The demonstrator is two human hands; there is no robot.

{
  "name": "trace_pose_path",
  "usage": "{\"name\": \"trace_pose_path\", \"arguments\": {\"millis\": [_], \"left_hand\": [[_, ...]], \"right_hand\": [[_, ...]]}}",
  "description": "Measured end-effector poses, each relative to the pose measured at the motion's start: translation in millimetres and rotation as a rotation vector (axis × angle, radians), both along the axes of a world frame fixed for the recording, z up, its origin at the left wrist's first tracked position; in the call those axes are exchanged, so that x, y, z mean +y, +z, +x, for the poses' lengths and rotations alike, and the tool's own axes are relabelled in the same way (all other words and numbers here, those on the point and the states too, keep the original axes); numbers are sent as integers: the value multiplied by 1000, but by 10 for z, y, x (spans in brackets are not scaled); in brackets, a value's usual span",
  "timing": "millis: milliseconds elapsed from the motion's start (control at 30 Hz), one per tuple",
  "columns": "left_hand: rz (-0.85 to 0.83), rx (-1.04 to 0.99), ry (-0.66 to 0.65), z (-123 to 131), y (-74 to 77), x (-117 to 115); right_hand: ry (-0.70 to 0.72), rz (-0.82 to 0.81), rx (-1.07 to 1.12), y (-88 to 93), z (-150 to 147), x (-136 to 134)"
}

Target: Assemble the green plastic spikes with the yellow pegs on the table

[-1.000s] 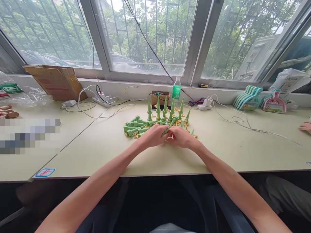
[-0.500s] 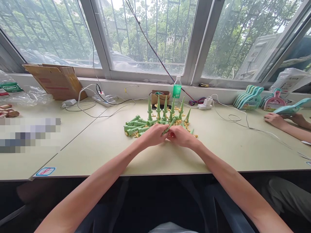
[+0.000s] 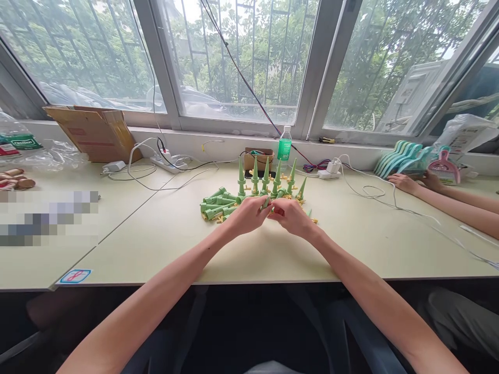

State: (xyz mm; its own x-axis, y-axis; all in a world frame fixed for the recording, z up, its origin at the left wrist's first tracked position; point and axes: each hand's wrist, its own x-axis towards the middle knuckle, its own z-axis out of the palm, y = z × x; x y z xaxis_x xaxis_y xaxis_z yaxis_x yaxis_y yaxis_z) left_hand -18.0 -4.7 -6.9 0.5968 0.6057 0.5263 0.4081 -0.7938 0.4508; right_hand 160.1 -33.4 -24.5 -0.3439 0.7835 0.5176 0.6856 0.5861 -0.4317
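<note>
My left hand (image 3: 249, 214) is closed around a green plastic watering spike (image 3: 265, 203), mostly hidden by the fingers. Close against it, my right hand (image 3: 292, 214) has its fingers pinched together; what they hold is hidden. Both hands are just above the table in front of the green parts. Behind them several assembled watering spikes (image 3: 255, 177) stand upright in a row, points up. Green tubular pieces (image 3: 215, 212) lie heaped to the left of my hands. Small yellow valve pieces (image 3: 314, 221) are scattered at the right.
A green-labelled bottle (image 3: 284, 145) and a small cardboard box (image 3: 258, 160) stand behind the spikes. White cables (image 3: 374, 192) run across the table. At the right, a co-worker's hands (image 3: 405, 183) touch teal dustpans (image 3: 401, 158). A large carton (image 3: 91, 135) stands back left.
The green spike, earlier pointing up and right across my hands, now shows only a short part at my left hand. The co-worker's hands have moved left, to the teal dustpan stack.
</note>
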Motion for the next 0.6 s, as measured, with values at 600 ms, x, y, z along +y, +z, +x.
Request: {"name": "trace_pose_path", "arguments": {"millis": [600], "left_hand": [[0,-44,-6,-12,3,14]], "right_hand": [[62,-1,-43,-23,-22,3]]}}
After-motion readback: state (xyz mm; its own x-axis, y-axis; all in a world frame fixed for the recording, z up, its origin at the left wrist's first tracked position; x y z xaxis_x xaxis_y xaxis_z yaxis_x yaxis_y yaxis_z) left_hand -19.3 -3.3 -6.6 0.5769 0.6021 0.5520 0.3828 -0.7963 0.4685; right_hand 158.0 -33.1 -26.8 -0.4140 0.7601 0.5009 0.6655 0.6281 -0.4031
